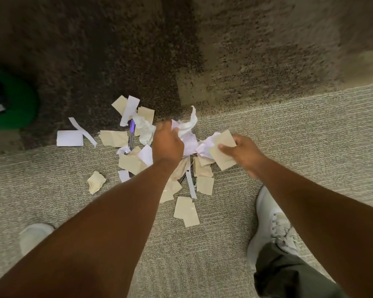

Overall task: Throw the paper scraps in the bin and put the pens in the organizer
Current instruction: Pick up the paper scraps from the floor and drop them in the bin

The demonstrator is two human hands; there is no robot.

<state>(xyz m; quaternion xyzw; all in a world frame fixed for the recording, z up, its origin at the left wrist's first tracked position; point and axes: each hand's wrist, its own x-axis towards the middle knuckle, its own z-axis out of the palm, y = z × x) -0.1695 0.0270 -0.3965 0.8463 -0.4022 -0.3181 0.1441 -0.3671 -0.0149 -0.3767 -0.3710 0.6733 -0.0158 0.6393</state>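
- Paper scraps [159, 166]: a loose heap of beige and white pieces on the floor, straddling the line where pale ribbed carpet [289, 130] meets darker speckled carpet [95, 50].
- Outliers: a white rectangle [69, 138] and white strip [82, 131] to the left; a crumpled beige ball [96, 182] apart at lower left; two overlapping beige pieces [186, 211] nearest the feet.
- Pen [131, 134]: purple-tipped, lying in the heap's upper part, partly under paper.
- Left hand [167, 143]: over the heap's centre, grip closed on crumpled white paper [188, 123].
- Right hand [244, 153]: grip pinching a beige scrap [223, 152] with white paper behind it.
- Bin [15, 100]: green, at the far left edge, well apart from the heap, dark inside.
- White shoes: left [33, 235], right [274, 224], both on the pale carpet.
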